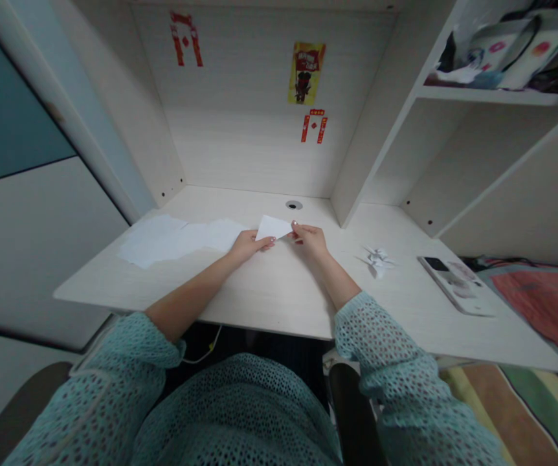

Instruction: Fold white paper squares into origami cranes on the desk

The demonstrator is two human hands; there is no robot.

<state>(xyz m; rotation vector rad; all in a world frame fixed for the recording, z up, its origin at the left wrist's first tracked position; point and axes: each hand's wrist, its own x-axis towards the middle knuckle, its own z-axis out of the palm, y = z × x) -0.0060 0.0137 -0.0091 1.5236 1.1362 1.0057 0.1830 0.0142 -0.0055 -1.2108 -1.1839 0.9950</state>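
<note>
- Head view: a white paper piece [272, 228] is held between both hands over the desk [269, 291], right of spread white paper sheets [162, 234] and left of a small cluster of folded paper [379, 261].
- The left hand [251, 243] pinches its near left edge, thumb on top; the right hand [311, 239] has its fingers pinched at the pointed right end.
- It should be light, thin and easily creased; edges and corners look the best grip.
</note>
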